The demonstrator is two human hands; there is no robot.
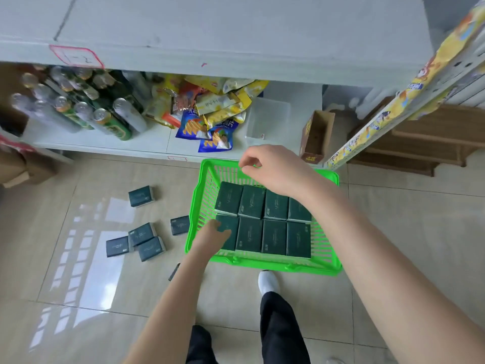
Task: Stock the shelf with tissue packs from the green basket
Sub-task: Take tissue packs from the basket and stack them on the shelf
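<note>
A green basket stands on the tiled floor below the shelf. It holds several dark green tissue packs in two rows. My left hand reaches over the basket's left wall and grips the near-left pack at its edge. My right hand hovers above the basket's far rim with fingers loosely curled, holding nothing. Several more tissue packs lie scattered on the floor left of the basket.
The low shelf carries cans at the left, snack bags in the middle, then a clear plastic bin and an open cardboard box. A shelf upright with yellow packets runs at the right. My white shoe is just behind the basket.
</note>
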